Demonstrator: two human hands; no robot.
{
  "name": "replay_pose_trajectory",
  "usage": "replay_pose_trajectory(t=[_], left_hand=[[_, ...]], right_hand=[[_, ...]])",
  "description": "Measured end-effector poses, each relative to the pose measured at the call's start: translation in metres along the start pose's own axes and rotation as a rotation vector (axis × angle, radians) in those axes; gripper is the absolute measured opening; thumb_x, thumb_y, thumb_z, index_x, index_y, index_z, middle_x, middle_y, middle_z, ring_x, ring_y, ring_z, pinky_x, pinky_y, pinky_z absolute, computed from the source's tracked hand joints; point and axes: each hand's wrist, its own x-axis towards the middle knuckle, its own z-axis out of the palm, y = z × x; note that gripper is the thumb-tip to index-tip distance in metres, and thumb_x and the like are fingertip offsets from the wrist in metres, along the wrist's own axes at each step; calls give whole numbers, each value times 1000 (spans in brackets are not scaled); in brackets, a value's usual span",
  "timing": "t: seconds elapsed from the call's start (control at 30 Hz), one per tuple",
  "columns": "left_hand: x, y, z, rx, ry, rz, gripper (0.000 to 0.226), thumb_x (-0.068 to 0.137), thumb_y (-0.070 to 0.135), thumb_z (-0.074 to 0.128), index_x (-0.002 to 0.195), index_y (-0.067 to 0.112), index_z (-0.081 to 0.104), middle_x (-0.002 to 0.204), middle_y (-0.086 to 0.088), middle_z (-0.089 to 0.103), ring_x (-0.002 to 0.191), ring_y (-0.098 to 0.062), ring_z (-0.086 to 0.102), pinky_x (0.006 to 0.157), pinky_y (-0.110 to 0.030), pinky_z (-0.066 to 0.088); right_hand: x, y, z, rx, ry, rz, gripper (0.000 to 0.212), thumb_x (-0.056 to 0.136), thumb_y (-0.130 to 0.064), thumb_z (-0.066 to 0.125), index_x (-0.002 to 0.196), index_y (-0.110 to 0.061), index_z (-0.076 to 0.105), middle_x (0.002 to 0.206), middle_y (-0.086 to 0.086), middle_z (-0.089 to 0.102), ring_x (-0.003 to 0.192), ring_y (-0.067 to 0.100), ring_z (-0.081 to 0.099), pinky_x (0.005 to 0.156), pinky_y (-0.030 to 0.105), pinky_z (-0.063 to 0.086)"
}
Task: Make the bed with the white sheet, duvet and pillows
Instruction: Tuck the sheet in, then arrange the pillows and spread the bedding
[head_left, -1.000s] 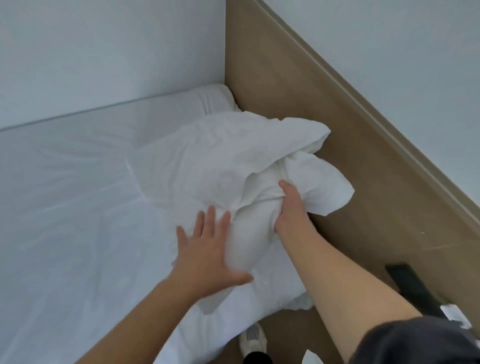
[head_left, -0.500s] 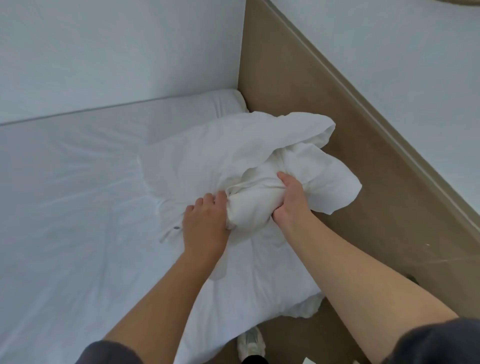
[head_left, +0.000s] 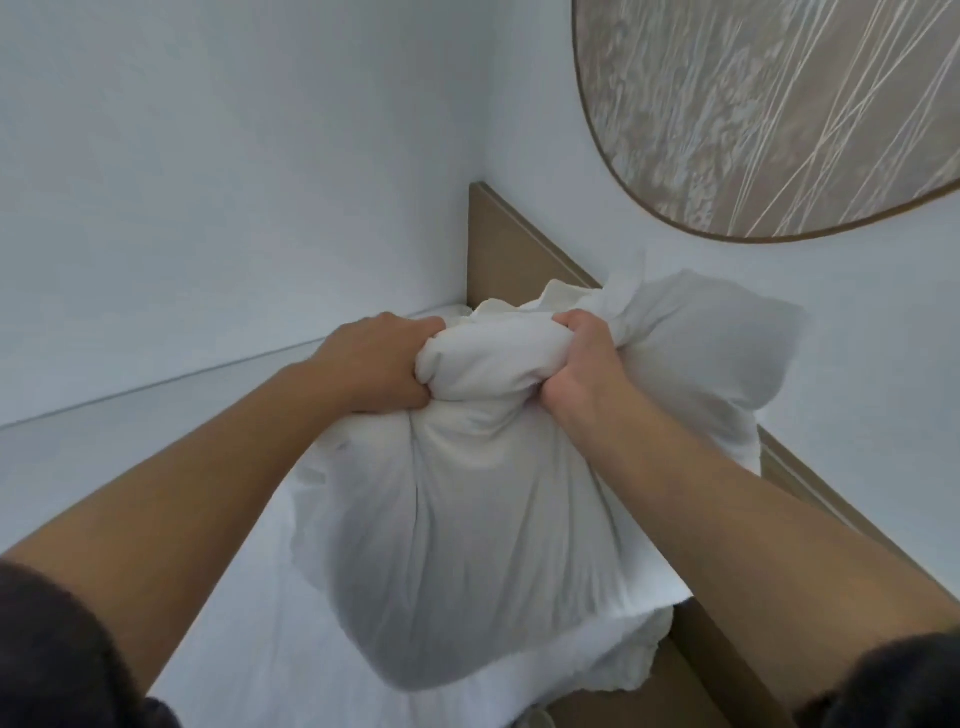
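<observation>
- Across the lower left lies the bed (head_left: 156, 467), its white sheet stretched flat to the wall. No duvet is in view, so I judge that step not yet done.
- Up the right side runs the tan headboard (head_left: 511, 249), with a round wall panel (head_left: 779, 104) hanging above it.
- Before the headboard hangs the pillow (head_left: 467, 545), its bulk sagging below a bunched top and loose case cloth blurred behind. 1 second ago it lay crumpled on the sheet by the headboard, and now it is raised. Whether its lowest bulge clears the bed I cannot tell.
- On the left of that bunch, the left hand (head_left: 374, 364) has its fingers curled tight into the cloth. 1 second ago it lay flat and spread on the pillow.
- On the right of it, the right hand (head_left: 587, 369) is clenched on the same gathered cloth, as before.
- With 2 fists now gripping the top, this looks like shaking the filling down into its case. The pillow has yet to be laid at the headboard.
</observation>
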Motion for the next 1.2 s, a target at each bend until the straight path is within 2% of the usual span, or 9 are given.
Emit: replay_pose_trajectory(t=[0.1,0.27,0.33,0.37,0.43,0.53,0.7,1.0,1.2], left_hand=[[35,-6,11,-49,-86,6,32,73,27,68,97,34,47,98,6,59,93,-21,54,74,-33,44],[127,-34,74,-17,-136,-71,38,80,29,63,114,26,47,111,-2,60,101,-26,56,76,-33,40],[163,-50,108,49,-74,-169,42,85,25,57,125,22,42,120,-5,59,109,-27,55,90,-38,37],[178,-58,131,72,-67,-224,48,87,26,56,132,21,38,130,-6,54,120,-27,50,102,-46,32],[191,-67,186,62,-139,-319,67,90,36,57,146,21,24,153,-6,30,142,-26,27,113,-57,17],[181,-68,276,-5,-329,-370,81,92,44,55,153,20,7,163,-5,0,150,-25,2,116,-60,9],[159,-58,380,-109,-447,-400,79,94,45,52,154,22,5,163,-4,0,150,-25,-1,117,-60,6],[152,-38,496,-93,-422,-368,86,95,52,45,153,25,-11,159,-7,-24,147,-31,-18,118,-57,3],[150,-42,584,24,-265,-354,88,80,71,5,151,23,-16,157,-10,-28,145,-34,-24,111,-66,-8]], right_hand=[[26,-1,1,-11,75,8,67,35,-25,70,101,-15,70,95,5,74,83,28,71,82,41,56],[104,2,16,-154,143,-73,19,75,-9,67,93,-13,61,82,3,62,72,21,61,70,31,56],[152,11,25,-232,46,-125,12,85,-6,63,96,-10,58,91,10,65,73,19,62,63,28,58],[176,21,26,-320,-64,-134,16,88,-11,64,101,-10,56,107,13,65,81,20,63,69,32,59],[221,50,12,-637,-271,-70,50,90,-31,67,134,-20,44,144,6,46,116,21,55,90,38,50],[269,105,-35,-1040,-386,-23,84,92,-47,61,155,-27,10,161,-4,15,147,20,21,115,38,25],[325,157,-93,-1415,-468,-47,83,93,-51,56,156,-30,5,164,-4,-2,151,20,-8,121,48,8],[386,221,-173,-2128,-553,-251,73,97,-57,38,153,-40,-6,162,-5,-21,147,27,-23,116,63,-3],[422,269,-229,-2319,-498,-461,72,93,-70,17,150,-43,-18,158,-5,-31,146,27,-27,110,70,-7]])
